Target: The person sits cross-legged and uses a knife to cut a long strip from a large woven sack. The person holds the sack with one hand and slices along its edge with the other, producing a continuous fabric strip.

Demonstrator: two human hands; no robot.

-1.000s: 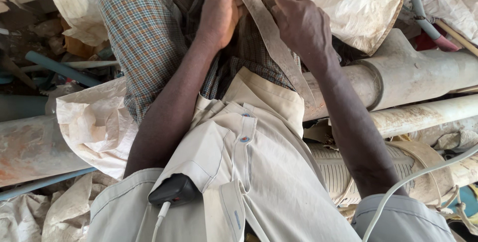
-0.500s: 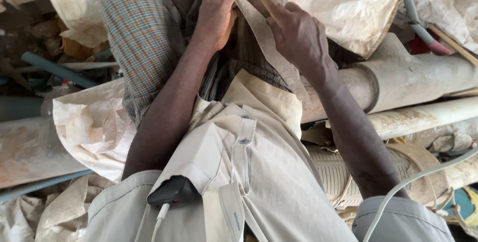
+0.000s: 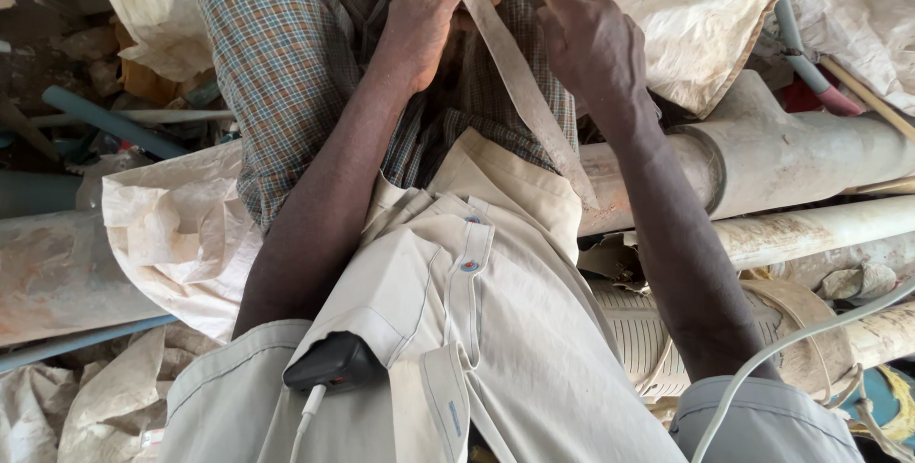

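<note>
Up near the top edge, the left hand (image 3: 424, 20) reaches forward from a bare forearm that runs up over the checked cloth (image 3: 276, 72) on the lap, its fingers curled and thumb pressed against a long pale strip (image 3: 519, 82) of worn material, so it grips the strip's upper part. Just beside it, the right hand (image 3: 591, 44) is bent at the wrist with fingers partly folded and the forefinger stretched along the strip's upper end; it touches the strip, though whether it fully clasps it cannot be told. From the hands the strip slants down to the right, and its lower end lies against a thick grey pipe (image 3: 762, 163). Something orange shows behind the left fingers, mostly hidden. Below the arms, a beige shirt (image 3: 477, 330) fills the middle, with a black device (image 3: 334, 363) and white cable tucked in its pocket. Crumpled white sacks (image 3: 172, 234) lie at left and upper right, thinner pipes (image 3: 820, 225) run at right, and a blue-grey tube (image 3: 105, 120) lies at left among the clutter.
</note>
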